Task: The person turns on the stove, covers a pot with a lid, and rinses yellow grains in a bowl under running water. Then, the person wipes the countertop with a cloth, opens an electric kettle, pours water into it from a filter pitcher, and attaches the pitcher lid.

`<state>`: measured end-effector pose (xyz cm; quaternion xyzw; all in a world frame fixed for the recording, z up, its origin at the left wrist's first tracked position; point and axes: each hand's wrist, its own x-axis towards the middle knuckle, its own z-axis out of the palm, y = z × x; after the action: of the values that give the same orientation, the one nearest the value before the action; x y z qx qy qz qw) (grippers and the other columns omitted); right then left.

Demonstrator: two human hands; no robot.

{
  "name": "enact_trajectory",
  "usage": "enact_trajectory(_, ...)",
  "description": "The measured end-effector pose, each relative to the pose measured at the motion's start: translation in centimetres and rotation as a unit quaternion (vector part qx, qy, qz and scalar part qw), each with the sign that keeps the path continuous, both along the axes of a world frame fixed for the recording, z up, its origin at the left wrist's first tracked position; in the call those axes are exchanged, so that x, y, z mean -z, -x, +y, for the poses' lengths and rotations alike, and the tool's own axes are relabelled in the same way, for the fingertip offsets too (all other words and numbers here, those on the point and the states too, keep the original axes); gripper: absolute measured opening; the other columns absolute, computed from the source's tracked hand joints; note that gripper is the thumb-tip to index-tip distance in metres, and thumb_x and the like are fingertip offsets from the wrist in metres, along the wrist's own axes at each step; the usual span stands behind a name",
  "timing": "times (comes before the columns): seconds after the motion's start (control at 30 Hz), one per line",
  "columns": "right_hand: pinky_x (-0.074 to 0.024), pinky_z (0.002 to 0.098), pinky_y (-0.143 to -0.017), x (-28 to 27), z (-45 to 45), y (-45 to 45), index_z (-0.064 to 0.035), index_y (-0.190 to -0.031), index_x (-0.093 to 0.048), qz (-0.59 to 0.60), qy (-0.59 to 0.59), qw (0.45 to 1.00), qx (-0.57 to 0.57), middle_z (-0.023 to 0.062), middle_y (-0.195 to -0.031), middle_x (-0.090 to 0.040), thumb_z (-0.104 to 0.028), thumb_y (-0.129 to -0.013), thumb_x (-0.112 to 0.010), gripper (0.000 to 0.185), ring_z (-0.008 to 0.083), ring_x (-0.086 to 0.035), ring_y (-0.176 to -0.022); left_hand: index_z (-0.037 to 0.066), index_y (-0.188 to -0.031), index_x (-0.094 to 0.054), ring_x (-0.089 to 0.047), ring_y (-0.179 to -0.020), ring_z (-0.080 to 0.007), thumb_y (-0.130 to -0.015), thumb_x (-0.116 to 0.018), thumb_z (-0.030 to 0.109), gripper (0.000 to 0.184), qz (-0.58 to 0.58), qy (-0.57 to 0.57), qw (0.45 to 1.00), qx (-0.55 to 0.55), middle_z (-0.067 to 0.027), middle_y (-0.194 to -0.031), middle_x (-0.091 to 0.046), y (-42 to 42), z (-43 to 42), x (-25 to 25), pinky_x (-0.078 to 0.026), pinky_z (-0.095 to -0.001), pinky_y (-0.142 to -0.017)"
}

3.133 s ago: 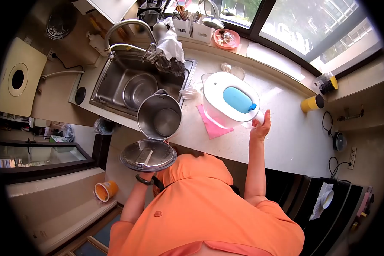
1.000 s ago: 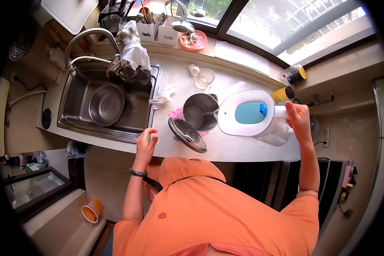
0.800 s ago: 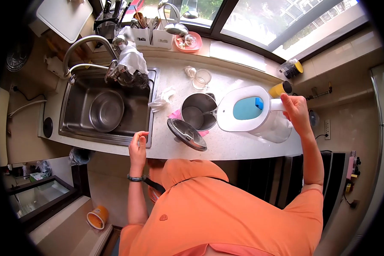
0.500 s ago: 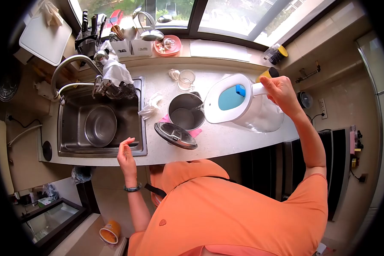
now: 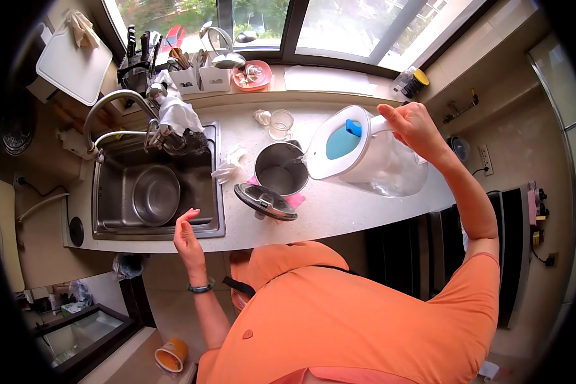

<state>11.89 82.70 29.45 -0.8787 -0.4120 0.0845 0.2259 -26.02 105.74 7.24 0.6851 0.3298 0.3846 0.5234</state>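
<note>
My right hand (image 5: 416, 131) is wrapped round the handle of a white-lidded clear water filter pitcher (image 5: 390, 168). The pitcher tilts left, and a thin stream of water runs from its spout into an open electric kettle (image 5: 280, 169) on the counter. Toward me from the kettle's mouth, its dark lid (image 5: 265, 202) hangs swung back. Pink material (image 5: 294, 200) shows around the kettle's base. My left hand (image 5: 189, 242) hovers by the sink's front edge, fingers loosely extended, holding nothing.
A steel sink (image 5: 217, 192) with a metal bowl (image 5: 156, 196) lies left, under a faucet (image 5: 112, 96). Crumpled tissue (image 5: 229, 164) and a glass cup (image 5: 280, 124) stand near the kettle. Along the sill are a knife block (image 5: 136, 70), utensil holders (image 5: 212, 78) and a pink dish (image 5: 253, 76).
The pitcher is tipped further, and my right hand has shifted slightly up and left. Water is pouring in both frames. My left hand stays by the sink, and the whole view has shifted a little.
</note>
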Motion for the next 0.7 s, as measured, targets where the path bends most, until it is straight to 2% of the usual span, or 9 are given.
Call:
enact_trajectory(0.3,-0.0384,0.0238,-0.04,-0.6,0.3,-0.1,-0.0059,-0.048,-0.057,-0.013,-0.011,0.998,-0.058,0.0031,-0.042,-0.05,-0.06,-0.091,-0.044,0.07,0.01,-0.048,-0.036,-0.002,-0.1,-0.059,-0.055,-0.109,-0.0216,-0.103,-0.035,0.033,0.042,-0.002,-0.003,1.0,0.001,-0.0118,-0.106,-0.064,0.2,-0.4,-0.3,-0.036,-0.0323,-0.099)
enact_trajectory(0.7,-0.0372,0.0231,-0.038,-0.9,0.8,0.3,-0.0051,-0.048,-0.056,-0.007,0.036,0.998,-0.048,0.0054,-0.044,-0.051,-0.059,-0.091,-0.043,0.07,0.0108,-0.047,-0.036,-0.002,-0.101,-0.058,-0.054,-0.112,-0.0235,-0.103,-0.034,0.031,0.041,-0.014,0.007,1.0,-0.002,-0.0124,-0.106,-0.064,0.0,-0.5,-0.8,-0.036,-0.0347,-0.101)
